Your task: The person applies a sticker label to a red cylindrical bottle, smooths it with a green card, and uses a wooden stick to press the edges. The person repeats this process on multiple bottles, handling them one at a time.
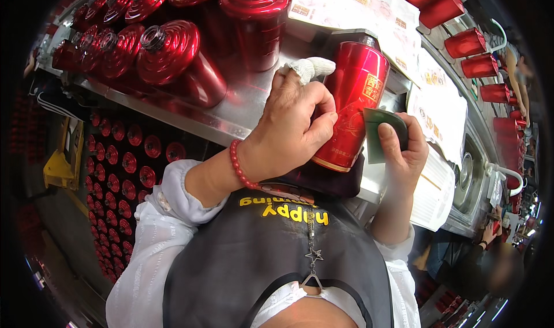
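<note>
In the middle, a glossy red cylindrical bottle (346, 106) with gold markings leans at a slant on a dark support, its base toward me. My left hand (294, 120) is at the bottle's left side, thumb and bent forefinger closed together close to its surface. Whether a thin film or backing is pinched there, I cannot make out. White cloth covers (311, 69) sleeve some of this hand's fingertips. Opposite, my right hand (404, 149) grips a flat green scraper (381, 130) by its thick dark edge, the thin side beside the bottle's right face.
Several red bottles with ridged shoulders (179, 57) stand on the metal bench (231, 111) at left. Printed white sheets (369, 10) lie behind and to the right. Many red bottles (127, 166) fill the lower left. More red containers (479, 65) line the right side; another person (482, 264) is beyond.
</note>
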`<state>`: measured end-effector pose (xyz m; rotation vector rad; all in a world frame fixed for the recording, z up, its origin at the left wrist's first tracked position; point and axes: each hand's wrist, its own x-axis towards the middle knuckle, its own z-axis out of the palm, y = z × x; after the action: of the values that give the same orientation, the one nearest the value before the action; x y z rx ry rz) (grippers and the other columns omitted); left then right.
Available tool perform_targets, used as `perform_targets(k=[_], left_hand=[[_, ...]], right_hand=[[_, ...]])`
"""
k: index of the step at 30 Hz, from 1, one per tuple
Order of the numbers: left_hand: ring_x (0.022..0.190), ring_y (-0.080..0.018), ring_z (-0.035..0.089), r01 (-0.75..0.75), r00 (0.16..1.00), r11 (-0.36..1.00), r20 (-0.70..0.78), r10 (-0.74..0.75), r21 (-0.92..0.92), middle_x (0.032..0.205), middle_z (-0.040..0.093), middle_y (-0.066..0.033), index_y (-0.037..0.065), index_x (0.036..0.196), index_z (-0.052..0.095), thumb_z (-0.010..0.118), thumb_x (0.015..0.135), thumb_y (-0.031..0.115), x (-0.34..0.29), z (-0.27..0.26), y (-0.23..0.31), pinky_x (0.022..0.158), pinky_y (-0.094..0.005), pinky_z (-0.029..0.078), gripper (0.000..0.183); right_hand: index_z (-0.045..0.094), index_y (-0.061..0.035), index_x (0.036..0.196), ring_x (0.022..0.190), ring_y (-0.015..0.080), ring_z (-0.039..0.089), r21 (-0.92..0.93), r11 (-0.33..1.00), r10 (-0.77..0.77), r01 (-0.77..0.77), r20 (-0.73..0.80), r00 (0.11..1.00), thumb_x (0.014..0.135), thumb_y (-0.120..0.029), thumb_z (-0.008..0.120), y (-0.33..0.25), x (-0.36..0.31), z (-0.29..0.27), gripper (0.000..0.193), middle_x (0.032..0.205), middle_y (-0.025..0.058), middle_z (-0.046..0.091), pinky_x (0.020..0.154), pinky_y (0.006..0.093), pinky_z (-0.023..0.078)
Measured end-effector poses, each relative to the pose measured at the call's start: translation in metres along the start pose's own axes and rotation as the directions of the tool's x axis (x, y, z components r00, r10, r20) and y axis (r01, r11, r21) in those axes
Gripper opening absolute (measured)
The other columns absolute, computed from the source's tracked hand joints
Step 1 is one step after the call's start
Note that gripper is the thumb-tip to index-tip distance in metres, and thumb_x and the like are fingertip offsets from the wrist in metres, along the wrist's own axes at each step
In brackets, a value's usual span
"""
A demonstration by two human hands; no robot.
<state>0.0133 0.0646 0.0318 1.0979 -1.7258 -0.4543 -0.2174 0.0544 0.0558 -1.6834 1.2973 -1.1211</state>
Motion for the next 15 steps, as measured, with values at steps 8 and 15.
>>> perform_targets(k=[8, 15], left_hand=[[0.117, -0.0396, 0.048, -0.066, 0.998, 0.995, -0.005, 0.067, 0.072, 0.133, 0.057, -0.0221, 0.007, 0.093, 0.061, 0.071, 0.084, 0.007, -0.0011, 0.0023, 0.0096, 0.104, -0.0493, 0.035, 0.013], [0.117, -0.0400, 0.048, -0.069, 0.998, 0.994, -0.001, 0.070, 0.085, 0.133, 0.057, -0.0208, 0.008, 0.093, 0.061, 0.071, 0.083, 0.007, -0.0029, 0.0025, 0.0109, 0.105, -0.0501, 0.035, 0.014]], right_hand=[[0.066, 0.0010, 0.102, 0.072, 0.0087, 0.061, 0.035, 0.999, 0.018, -0.018, -0.003, 1.000, 0.092, -0.020, 0.080, -0.0017, -0.0003, 0.0017, 0.027, 0.082, 0.0029, 0.069, 0.065, 0.0234, 0.049], [0.067, 0.0007, 0.104, 0.076, 0.0097, 0.064, 0.025, 1.000, 0.019, -0.019, 0.011, 1.000, 0.091, -0.016, 0.079, -0.0051, -0.0011, 0.0008, 0.024, 0.085, 0.0047, 0.071, 0.068, 0.0237, 0.051]])
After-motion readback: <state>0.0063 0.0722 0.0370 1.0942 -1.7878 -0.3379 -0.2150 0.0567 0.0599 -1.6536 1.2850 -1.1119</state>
